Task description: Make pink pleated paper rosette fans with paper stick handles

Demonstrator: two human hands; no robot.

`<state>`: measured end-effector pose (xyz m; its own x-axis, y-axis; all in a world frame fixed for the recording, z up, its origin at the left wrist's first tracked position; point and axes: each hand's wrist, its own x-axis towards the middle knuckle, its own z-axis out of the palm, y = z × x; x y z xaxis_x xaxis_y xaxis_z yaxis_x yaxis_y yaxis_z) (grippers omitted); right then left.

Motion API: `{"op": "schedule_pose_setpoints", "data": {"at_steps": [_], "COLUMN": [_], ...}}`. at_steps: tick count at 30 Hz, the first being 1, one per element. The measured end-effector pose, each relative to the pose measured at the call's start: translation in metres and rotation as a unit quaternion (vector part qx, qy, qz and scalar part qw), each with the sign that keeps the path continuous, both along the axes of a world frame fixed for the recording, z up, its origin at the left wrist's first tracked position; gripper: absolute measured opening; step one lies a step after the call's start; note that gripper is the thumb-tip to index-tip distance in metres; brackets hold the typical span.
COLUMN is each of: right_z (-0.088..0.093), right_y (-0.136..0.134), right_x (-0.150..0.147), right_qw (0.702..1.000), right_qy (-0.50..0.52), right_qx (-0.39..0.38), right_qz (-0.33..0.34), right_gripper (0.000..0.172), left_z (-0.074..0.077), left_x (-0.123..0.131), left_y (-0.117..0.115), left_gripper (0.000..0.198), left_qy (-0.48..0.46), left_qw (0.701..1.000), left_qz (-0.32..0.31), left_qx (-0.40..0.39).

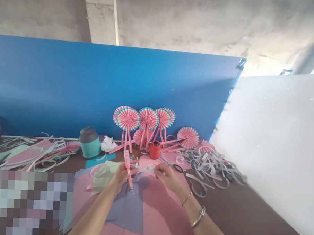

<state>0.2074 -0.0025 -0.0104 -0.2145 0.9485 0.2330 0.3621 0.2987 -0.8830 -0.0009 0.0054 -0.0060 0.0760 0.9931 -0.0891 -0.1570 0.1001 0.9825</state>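
My left hand (123, 173) is closed around a narrow folded pink paper strip (127, 166), held nearly upright with its top leaning left. To the right, my right hand (166, 175) is pinched, fingertips beside a small whitish scrap (150, 167); whether they grip it or a thin thread I cannot tell. Below both hands lie a large pink paper sheet (158, 207) and a grey-blue sheet (128, 211). A pale green sheet (103, 175) lies left of my left hand. Just beyond the hands are a red thread spool (155, 150) and black-handled scissors (177, 168).
Several round pleated pink paper fans (128, 119) stand against the blue panel (158, 79). More fans (188, 138) lie at right, beside a heap of white paper strips (209, 165). A teal container with a dark lid (89, 142) stands left, near crumpled white paper (108, 143).
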Motion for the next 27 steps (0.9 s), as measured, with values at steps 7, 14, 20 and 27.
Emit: {"op": "schedule_pose_setpoints", "data": {"at_steps": [7,14,20,27], "right_z": [0.002,0.001,-0.008,-0.014], "right_y": [0.0,-0.001,-0.001,0.003], "right_x": [-0.004,-0.002,-0.001,-0.001], "right_qw": [0.997,0.999,0.984,0.984], "right_qy": [0.031,-0.01,-0.156,-0.143], "right_qx": [-0.037,0.003,0.082,0.101], "right_qz": [-0.066,-0.044,-0.038,-0.02], "right_gripper": [0.021,0.018,0.012,0.025], "left_z": [-0.012,-0.019,-0.01,-0.007], "left_x": [-0.003,-0.003,-0.002,-0.002], "left_y": [0.004,0.006,-0.002,-0.003], "left_gripper": [0.031,0.026,0.026,0.027], "left_qy": [0.008,-0.004,-0.001,0.015], "left_qw": [1.0,1.0,1.0,0.999], "left_qz": [-0.006,-0.02,-0.015,-0.022], "left_qx": [-0.002,0.001,0.008,0.018]}}
